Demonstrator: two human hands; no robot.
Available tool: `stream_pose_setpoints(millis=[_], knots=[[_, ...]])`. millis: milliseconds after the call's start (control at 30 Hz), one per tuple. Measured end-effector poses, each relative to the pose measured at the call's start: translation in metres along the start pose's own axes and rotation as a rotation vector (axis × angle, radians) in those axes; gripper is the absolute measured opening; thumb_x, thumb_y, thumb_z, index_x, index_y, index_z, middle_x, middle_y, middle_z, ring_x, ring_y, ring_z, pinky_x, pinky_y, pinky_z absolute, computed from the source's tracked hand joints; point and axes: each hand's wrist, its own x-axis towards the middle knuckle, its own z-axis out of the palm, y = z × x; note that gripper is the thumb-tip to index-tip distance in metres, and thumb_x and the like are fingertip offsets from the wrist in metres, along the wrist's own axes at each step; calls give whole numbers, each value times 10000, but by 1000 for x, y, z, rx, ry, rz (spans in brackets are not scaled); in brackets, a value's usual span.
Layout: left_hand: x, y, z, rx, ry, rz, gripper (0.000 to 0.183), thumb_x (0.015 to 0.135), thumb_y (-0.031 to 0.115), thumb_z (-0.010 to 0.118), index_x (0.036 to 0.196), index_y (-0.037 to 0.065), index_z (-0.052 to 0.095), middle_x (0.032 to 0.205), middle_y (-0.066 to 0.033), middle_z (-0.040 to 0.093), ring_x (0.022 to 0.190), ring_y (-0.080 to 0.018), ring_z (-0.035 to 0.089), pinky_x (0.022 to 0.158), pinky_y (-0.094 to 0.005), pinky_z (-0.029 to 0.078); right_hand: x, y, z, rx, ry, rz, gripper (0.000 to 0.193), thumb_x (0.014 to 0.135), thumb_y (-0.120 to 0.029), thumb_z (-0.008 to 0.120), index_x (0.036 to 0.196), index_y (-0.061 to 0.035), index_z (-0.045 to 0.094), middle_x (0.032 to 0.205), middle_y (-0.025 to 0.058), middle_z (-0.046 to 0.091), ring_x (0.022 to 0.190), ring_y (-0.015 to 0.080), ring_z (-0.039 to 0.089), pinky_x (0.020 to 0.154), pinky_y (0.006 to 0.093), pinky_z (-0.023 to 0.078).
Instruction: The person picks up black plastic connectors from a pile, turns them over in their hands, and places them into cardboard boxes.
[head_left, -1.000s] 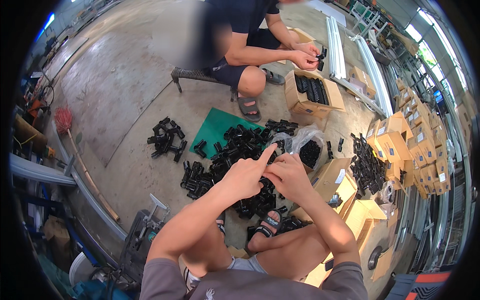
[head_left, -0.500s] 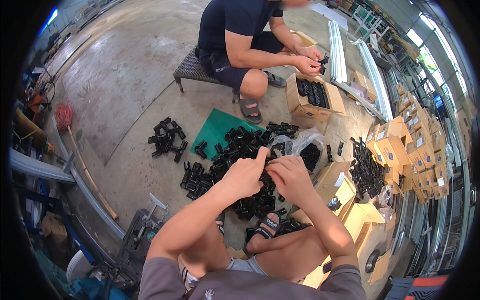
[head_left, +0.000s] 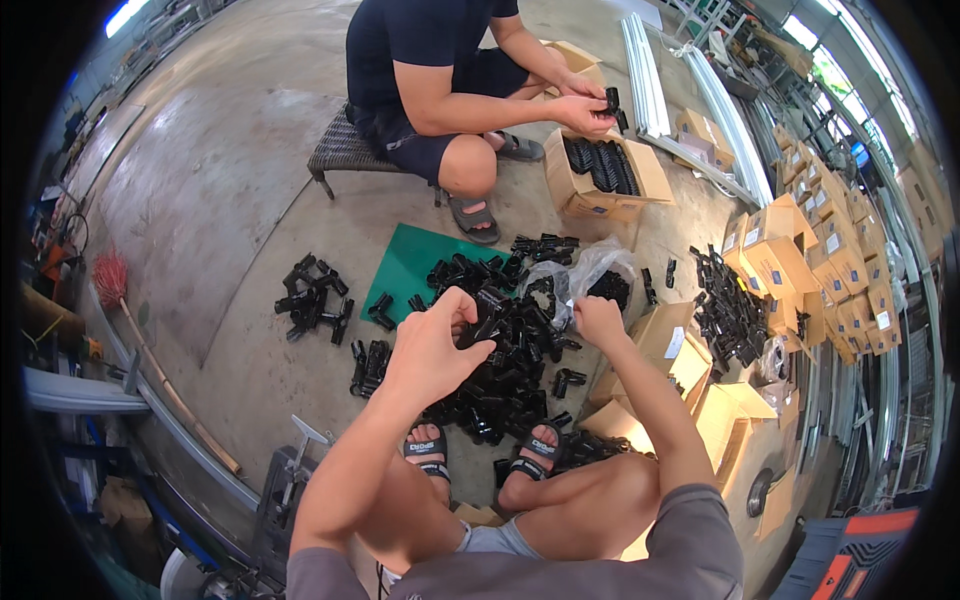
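A big pile of black plastic parts (head_left: 500, 370) sits on the concrete floor (head_left: 230, 200) at twelve o'clock from the feet, within easy reach. The left hand (head_left: 435, 345) pinches one black part (head_left: 487, 330) over it. The right hand (head_left: 600, 322), at three o'clock, is curled; its contents are hidden.

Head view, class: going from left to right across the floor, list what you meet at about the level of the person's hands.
Red-bristled broom → small heap of black plastic parts → green rectangular mat → left hand → right hand → open brown cardboard box → another heap of black parts → stacked cardboard boxes.
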Motion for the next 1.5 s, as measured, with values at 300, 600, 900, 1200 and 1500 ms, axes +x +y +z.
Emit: stream_pose_setpoints(millis=[300,600,900,1200,1500], knots=[[18,4,1,-24,-49,-103,373,760,41,843,962,-4,533,866,-91,707,818,-101,677,812,-280,570,78,20,136,157,-145,305,178,905,-176,593,971,-86,731,967,220,723,952,409,700,847,512,563],[29,1,2,145,-149,-183,369,740,98,872,936,10,573,1006,-154,755,882,-160,743,809,-295,590,123,9,205,194,-74,501,170,950,-151,547,1039,-44,643,1027,169,692,997,376,694,824,508,571],[35,-8,11,160,-180,-151,372,740,108,880,927,8,575,918,-134,757,848,-165,755,763,-283,592,117,10,222,-31,42,244,141,901,-117,567,1004,-68,648,987,118,689,982,290,670,806,407,567],[37,-8,14,-59,-96,-128,355,759,43,853,963,-6,567,865,-111,731,843,-133,733,803,-288,596,106,12,152,251,263,169,140,897,-83,601,1007,-18,658,973,166,639,976,350,637,852,444,534],[31,-2,22,-797,-30,-119,381,808,-49,808,977,58,483,958,-44,687,912,-82,629,809,-256,541,2,-102,-141,1129,271,61,142,925,-84,714,1046,-12,709,941,80,746,845,106,698,785,266,547]])
